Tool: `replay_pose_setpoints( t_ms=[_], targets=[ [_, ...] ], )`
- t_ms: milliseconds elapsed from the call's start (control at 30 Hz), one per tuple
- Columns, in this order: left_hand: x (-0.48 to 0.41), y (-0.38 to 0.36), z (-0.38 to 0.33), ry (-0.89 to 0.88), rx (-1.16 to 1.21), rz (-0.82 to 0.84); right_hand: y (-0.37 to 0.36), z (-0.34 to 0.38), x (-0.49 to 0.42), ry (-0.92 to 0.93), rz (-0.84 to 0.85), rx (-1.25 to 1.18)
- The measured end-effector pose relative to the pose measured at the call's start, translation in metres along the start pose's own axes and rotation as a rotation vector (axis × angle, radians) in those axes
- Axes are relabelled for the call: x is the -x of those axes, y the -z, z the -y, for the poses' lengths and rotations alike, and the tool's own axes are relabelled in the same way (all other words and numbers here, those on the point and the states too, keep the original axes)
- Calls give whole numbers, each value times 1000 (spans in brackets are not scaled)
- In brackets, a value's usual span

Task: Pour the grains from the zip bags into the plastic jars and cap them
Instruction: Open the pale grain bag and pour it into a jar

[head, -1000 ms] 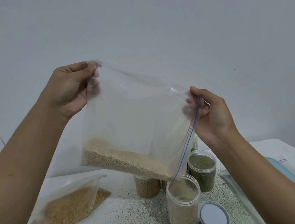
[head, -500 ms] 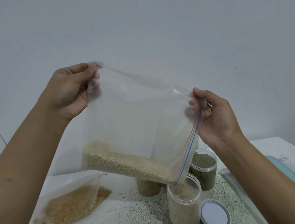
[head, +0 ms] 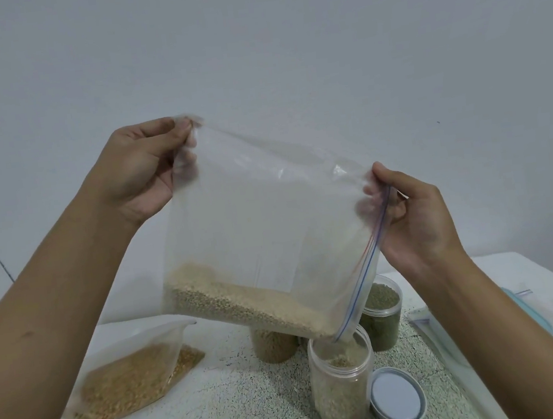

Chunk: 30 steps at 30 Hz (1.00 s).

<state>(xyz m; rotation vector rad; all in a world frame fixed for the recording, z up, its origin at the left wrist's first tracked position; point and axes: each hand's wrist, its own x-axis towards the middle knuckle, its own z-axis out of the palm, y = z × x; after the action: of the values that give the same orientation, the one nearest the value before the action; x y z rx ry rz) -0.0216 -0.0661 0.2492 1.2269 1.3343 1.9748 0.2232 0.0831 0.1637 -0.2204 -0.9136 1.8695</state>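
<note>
A tilted zip bag (head: 270,230) of pale grains spills from its lower corner into an open plastic jar (head: 342,379). The left hand (head: 141,171) pinches the bag's upper corner; the right hand (head: 414,224) pinches the zipper edge.

Soft, even light is filling the frame. Faint glare is showing on the clear plastic zip bag (head: 266,193). Frame edges are bowing.

— How are the arms held?
— Both forearms reach up and inward from the lower corners; the left hand (head: 146,169) is the higher one, thumb and fingers pinching a top corner of the zip bag (head: 268,210).
— And the other?
— The right hand (head: 414,224) is lower; fingers curled, pinching the opposite corner.
</note>
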Motion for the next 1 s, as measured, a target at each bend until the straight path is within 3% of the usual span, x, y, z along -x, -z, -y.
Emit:
replay_pose_setpoints(
  t_ms=[1000],
  targets=[
    [-1, 0, 9, -3, -5, -9, 4, -8, -11, -1, -54, -7]
  ],
)
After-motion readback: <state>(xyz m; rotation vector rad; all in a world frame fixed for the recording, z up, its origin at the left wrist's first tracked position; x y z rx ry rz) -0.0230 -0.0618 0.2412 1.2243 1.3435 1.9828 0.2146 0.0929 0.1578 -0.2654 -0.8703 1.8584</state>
